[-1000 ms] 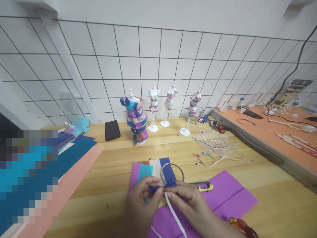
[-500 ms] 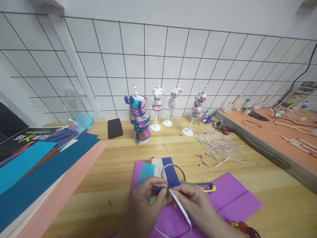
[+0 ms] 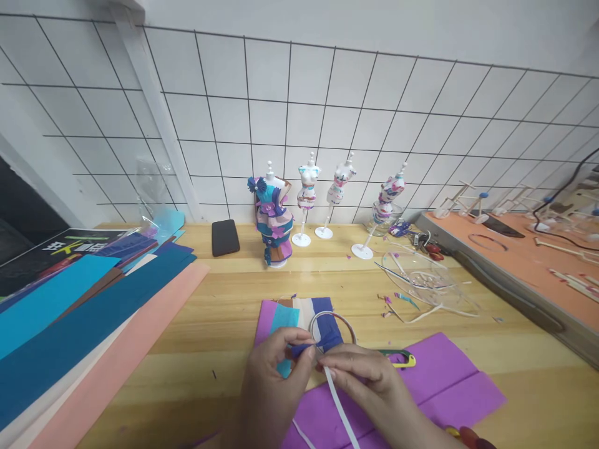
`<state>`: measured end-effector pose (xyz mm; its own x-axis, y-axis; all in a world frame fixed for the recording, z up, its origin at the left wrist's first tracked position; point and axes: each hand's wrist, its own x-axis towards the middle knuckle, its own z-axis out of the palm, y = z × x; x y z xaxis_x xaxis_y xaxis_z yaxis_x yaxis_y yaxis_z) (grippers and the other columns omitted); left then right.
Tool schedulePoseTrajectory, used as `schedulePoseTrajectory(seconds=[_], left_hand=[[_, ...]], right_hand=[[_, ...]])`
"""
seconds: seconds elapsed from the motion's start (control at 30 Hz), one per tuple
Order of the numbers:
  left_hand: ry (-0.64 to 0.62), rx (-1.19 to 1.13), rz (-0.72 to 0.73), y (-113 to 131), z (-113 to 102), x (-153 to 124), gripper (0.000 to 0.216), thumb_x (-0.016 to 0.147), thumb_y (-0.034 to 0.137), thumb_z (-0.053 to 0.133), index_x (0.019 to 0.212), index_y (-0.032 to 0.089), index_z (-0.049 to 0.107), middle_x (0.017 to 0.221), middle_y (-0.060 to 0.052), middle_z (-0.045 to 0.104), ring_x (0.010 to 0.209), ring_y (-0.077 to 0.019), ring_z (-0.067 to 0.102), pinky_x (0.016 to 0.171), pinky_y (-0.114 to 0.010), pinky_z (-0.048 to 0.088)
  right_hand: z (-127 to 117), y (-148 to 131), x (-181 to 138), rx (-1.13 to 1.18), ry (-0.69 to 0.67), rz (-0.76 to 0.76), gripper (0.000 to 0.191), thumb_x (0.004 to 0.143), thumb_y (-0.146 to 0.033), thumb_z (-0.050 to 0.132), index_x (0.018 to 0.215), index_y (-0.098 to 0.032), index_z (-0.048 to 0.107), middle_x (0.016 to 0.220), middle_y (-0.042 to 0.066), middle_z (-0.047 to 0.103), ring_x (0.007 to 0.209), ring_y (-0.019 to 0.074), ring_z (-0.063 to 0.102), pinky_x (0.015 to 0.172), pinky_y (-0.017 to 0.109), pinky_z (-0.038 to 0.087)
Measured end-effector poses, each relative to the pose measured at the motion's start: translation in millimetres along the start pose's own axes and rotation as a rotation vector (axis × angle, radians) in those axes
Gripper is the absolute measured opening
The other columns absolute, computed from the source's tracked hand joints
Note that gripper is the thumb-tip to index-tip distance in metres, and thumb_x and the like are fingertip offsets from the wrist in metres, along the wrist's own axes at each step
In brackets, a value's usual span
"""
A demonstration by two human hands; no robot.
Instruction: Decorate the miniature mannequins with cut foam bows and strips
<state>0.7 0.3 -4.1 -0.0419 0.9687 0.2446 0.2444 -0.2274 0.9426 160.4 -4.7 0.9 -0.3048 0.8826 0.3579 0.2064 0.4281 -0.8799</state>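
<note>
My left hand (image 3: 276, 377) pinches a small folded piece of dark blue crepe paper (image 3: 301, 350) between thumb and fingertips. Just to its right, my right hand (image 3: 377, 380) has thumb and fingers closed on a narrow white strip (image 3: 339, 406) that hangs down toward me. Behind the fingertips is a thin tape roll (image 3: 350, 327), seen as a ring. It lies over strips of dark blue paper (image 3: 322, 304), cream paper (image 3: 304, 307) and turquoise paper (image 3: 286, 316). A folded purple sheet (image 3: 440, 368) spreads beneath and beside my right hand.
A yellow-and-green cutter (image 3: 406, 360) lies right of my hand. Coloured paper strips (image 3: 116, 318) fill the left side. At the back stand a dressed mini mannequin (image 3: 274, 218), several bare ones and a black phone (image 3: 225, 237). Tangled tape waste (image 3: 421, 280) lies right.
The view has turned slightly left. My right fingers have shifted down a little from the dark blue paper onto the white strip, which now hangs straighter. My left hand keeps its pinch.
</note>
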Motion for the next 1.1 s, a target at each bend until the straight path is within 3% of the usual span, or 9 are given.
schedulePoseTrajectory(seconds=[0.3,0.4,0.67,0.83,0.93,1.1], left_hand=[[0.011,0.015,0.049,5.5,0.4,-0.1,0.008,0.07,0.016,0.059,0.075,0.02,0.063,0.071,0.0,0.069,0.066,-0.0138,0.066,0.062,-0.021,0.054],[0.015,0.041,0.07,3.7,0.4,-0.2,0.008,0.07,0.016,0.059,0.076,0.02,0.063,0.071,0.0,0.069,0.066,-0.0135,0.065,0.062,-0.021,0.053],[0.003,0.0,-0.016,-0.6,0.8,1.0,0.008,0.071,0.019,0.059,0.078,0.019,0.063,0.074,-0.002,0.069,0.069,-0.0153,0.065,0.065,-0.024,0.053],[0.021,-0.089,-0.09,1.8,2.5,2.8,0.008,0.069,0.018,0.06,0.076,0.018,0.063,0.071,-0.002,0.069,0.07,-0.0157,0.065,0.063,-0.023,0.054],[-0.002,-0.059,-0.054,-0.3,3.9,0.5,0.011,0.069,0.016,0.059,0.078,0.019,0.063,0.072,-0.002,0.069,0.071,-0.016,0.066,0.063,-0.023,0.054],[-0.031,0.013,0.016,-1.5,6.6,-4.9,0.013,0.069,0.014,0.058,0.078,0.021,0.064,0.072,0.0,0.07,0.068,-0.0149,0.067,0.063,-0.022,0.054]], right_hand=[[-5.0,6.1,-2.7,-0.27,-0.076,-0.335,0.036,0.086,-0.011,0.05,0.116,-0.029,0.058,0.088,0.006,0.07,0.078,0.0155,0.065,0.066,0.026,0.052],[-5.8,5.2,-1.7,-0.302,-0.074,-0.367,0.036,0.088,-0.013,0.048,0.12,-0.028,0.054,0.083,0.005,0.07,0.073,0.015,0.064,0.062,0.027,0.051],[-4.1,6.6,-4.3,-0.377,-0.004,-0.328,0.035,0.087,-0.017,0.051,0.12,-0.027,0.052,0.07,0.001,0.068,0.062,0.0144,0.061,0.057,0.025,0.049],[-3.2,4.9,-10.8,-0.309,0.027,-0.136,0.02,0.083,-0.015,0.056,0.101,-0.024,0.053,0.079,0.001,0.067,0.07,0.0132,0.063,0.066,0.023,0.05],[-2.6,5.9,-12.0,-0.28,0.029,-0.057,0.009,0.083,-0.015,0.054,0.087,-0.023,0.052,0.077,0.0,0.064,0.069,0.012,0.062,0.064,0.021,0.049],[-0.6,6.1,-10.7,-0.207,0.069,-0.007,0.005,0.084,-0.019,0.054,0.085,-0.022,0.05,0.072,0.0,0.062,0.065,0.0118,0.062,0.06,0.02,0.05]])
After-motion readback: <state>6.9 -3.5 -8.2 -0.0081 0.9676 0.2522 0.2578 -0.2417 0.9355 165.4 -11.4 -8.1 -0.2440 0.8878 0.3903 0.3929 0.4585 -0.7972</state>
